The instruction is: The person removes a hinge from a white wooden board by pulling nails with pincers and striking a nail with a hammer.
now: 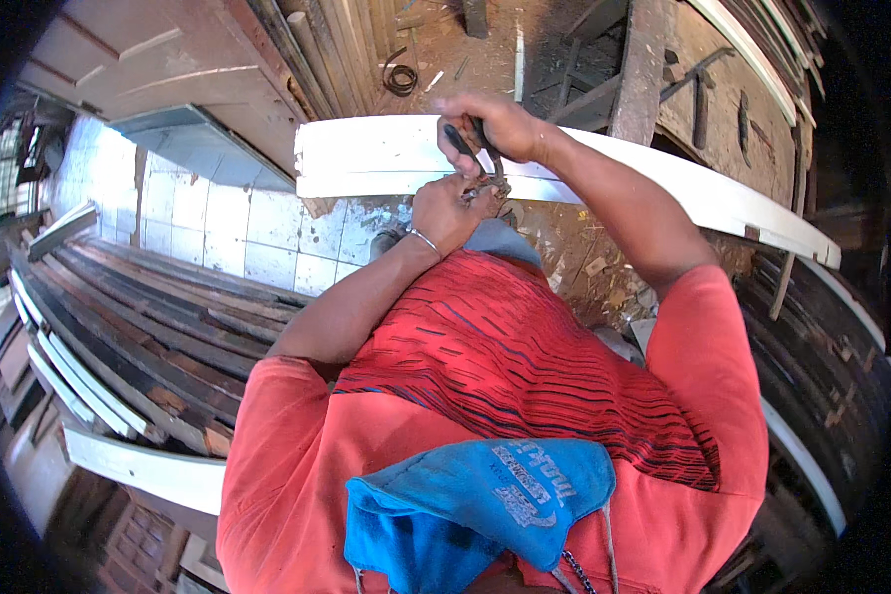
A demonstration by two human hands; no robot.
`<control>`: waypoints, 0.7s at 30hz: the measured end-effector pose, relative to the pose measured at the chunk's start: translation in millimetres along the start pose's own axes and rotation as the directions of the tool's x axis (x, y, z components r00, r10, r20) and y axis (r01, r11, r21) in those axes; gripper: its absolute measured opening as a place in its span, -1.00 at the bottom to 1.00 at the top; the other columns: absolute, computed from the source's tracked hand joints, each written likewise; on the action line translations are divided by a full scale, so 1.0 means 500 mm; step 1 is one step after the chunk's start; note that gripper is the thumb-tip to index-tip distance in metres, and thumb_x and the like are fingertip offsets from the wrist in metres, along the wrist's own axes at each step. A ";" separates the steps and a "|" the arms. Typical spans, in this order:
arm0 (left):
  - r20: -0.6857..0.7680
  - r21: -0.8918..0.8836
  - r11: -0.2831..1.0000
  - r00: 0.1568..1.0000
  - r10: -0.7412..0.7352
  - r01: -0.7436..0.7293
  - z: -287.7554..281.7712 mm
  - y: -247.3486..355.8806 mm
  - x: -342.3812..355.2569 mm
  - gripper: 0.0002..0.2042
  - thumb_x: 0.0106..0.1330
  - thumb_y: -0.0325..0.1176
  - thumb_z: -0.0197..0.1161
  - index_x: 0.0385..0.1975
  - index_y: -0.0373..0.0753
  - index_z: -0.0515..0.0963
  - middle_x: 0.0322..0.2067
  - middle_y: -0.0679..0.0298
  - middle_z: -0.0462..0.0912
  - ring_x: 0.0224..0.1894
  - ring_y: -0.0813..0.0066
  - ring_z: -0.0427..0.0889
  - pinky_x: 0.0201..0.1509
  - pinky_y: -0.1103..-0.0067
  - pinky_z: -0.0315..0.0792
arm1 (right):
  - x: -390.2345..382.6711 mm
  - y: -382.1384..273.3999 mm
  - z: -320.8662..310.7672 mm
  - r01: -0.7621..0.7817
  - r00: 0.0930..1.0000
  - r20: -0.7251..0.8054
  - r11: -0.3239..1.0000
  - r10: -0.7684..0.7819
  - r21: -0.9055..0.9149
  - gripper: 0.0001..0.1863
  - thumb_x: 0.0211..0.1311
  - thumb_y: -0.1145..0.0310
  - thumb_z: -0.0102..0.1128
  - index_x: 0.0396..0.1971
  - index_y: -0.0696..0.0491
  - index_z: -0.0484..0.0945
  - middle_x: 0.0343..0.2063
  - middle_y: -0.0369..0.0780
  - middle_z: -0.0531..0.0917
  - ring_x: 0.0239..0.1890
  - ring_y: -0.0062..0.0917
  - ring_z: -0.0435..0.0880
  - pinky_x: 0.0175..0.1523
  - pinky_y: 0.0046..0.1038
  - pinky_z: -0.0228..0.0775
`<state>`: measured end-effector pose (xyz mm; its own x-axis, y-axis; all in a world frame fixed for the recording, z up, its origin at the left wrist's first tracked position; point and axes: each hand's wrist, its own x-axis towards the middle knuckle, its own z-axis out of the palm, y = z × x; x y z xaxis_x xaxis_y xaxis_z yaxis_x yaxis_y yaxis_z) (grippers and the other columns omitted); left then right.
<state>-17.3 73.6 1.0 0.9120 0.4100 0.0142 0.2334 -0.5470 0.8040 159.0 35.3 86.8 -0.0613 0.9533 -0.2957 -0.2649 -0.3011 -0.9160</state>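
Note:
My right hand (510, 129) is closed around the black handles of a pair of pliers (462, 141), whose jaws point back toward my body. Close against the jaw end, the fingers of my left hand (445, 210) pinch something small that I cannot make out. Both hands work over the near edge of a long white board (366, 158), which lies crosswise in front of me.
Stacked dark timber strips (188, 337) lie at the left, with white strips (79, 386) beside them. A panelled door (168, 54) leans at the far left. At the far right, a wooden bench (733, 99) carries hand tools. A coiled black strap (399, 77) rests on the floor.

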 end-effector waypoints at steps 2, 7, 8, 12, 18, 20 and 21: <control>-0.150 -0.122 0.992 0.987 -0.050 0.032 0.016 0.004 -0.016 -0.69 0.23 -0.12 0.39 -0.29 -0.28 0.72 -0.41 -0.08 0.72 -0.36 -0.05 0.73 -0.23 0.25 0.59 | 0.027 -0.004 -0.004 -0.144 0.988 0.069 0.989 0.141 0.039 -0.30 0.46 -0.13 -0.19 -0.68 0.16 0.50 -0.75 -0.16 0.51 -0.70 -0.49 0.48 -0.51 -0.45 0.39; -0.331 -0.300 0.921 0.878 -0.345 0.249 0.056 0.053 -0.048 -0.67 0.24 -0.15 0.45 -0.27 -0.35 0.72 -0.43 0.00 0.73 -0.43 0.23 0.68 -0.29 0.40 0.52 | 0.111 0.008 0.002 -0.357 0.903 0.275 0.933 0.331 0.050 -0.34 0.42 -0.12 -0.10 -0.68 0.16 0.50 -0.77 -0.15 0.48 -0.73 -0.45 0.47 -0.59 -0.43 0.40; -0.375 -0.336 0.901 0.839 -0.394 0.273 0.068 0.060 -0.049 -0.66 0.25 -0.14 0.45 -0.28 -0.37 0.72 -0.46 0.03 0.73 -0.46 0.32 0.65 -0.31 0.44 0.50 | 0.122 0.008 0.003 -0.391 0.884 0.297 0.919 0.360 0.049 -0.34 0.42 -0.12 -0.08 -0.69 0.15 0.49 -0.77 -0.15 0.48 -0.73 -0.44 0.47 -0.59 -0.42 0.41; -0.464 -0.471 0.806 0.677 -0.572 0.358 0.110 0.081 -0.047 -0.67 0.26 -0.18 0.44 -0.29 -0.40 0.70 -0.48 0.08 0.72 -0.46 0.42 0.61 -0.30 0.48 0.48 | 0.175 0.003 0.016 -0.548 0.747 0.403 0.833 0.528 -0.076 -0.35 0.34 -0.20 -0.04 -0.69 0.10 0.47 -0.75 -0.22 0.48 -0.72 -0.49 0.48 -0.57 -0.36 0.43; -0.614 -0.478 0.792 0.499 -0.611 0.380 0.175 0.081 -0.063 -0.75 0.28 -0.27 0.44 -0.35 -0.38 0.65 -0.43 0.20 0.66 -0.38 0.53 0.57 -0.23 0.55 0.48 | 0.202 0.047 0.094 -0.588 0.621 0.407 0.742 0.670 -0.322 -0.36 0.19 -0.32 0.08 -0.62 0.04 0.49 -0.74 -0.35 0.38 -0.74 -0.58 0.37 -0.61 -0.40 0.22; -0.641 -0.572 0.790 0.481 -0.598 0.220 0.228 0.040 -0.097 -0.76 0.27 -0.27 0.45 -0.37 -0.35 0.65 -0.37 0.20 0.62 -0.33 0.51 0.56 -0.18 0.55 0.47 | 0.146 0.060 0.180 -0.327 0.620 0.493 0.772 0.611 -0.546 -0.37 0.23 -0.26 0.09 -0.73 0.03 0.46 -0.81 -0.32 0.36 -0.80 -0.57 0.32 -0.67 -0.43 0.20; -0.651 -0.613 0.777 0.465 -0.600 0.143 0.247 0.023 -0.115 -0.77 0.27 -0.27 0.46 -0.39 -0.33 0.65 -0.35 0.20 0.60 -0.30 0.50 0.56 -0.16 0.55 0.46 | 0.098 0.028 0.210 -0.238 0.576 0.466 0.683 0.672 -0.690 -0.37 0.24 -0.24 0.07 -0.73 0.04 0.48 -0.79 -0.30 0.43 -0.79 -0.55 0.37 -0.66 -0.40 0.25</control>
<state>-25.4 -46.4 -63.9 0.0642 0.9940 -0.0883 0.1048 0.0813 0.9912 51.3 80.0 88.0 -0.6619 0.3570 -0.6591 0.4976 -0.4484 -0.7425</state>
